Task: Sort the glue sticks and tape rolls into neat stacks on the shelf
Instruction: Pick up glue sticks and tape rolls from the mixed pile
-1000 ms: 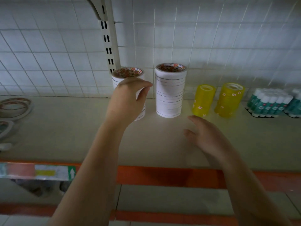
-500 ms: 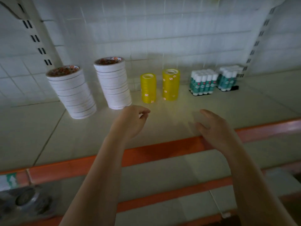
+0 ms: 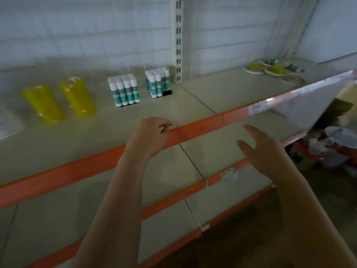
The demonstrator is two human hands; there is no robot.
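white tape stack (image 3: 7,122) cut by left edge, far loose rolls (image 3: 274,69) blurred (labels unreadable)

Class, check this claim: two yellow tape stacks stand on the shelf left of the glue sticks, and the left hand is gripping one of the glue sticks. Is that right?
Not quite. The head view shows the two yellow tape stacks left of the glue sticks on the shelf, but the left hand grips nothing: it hangs loosely curled at the orange shelf edge, apart from the sticks.
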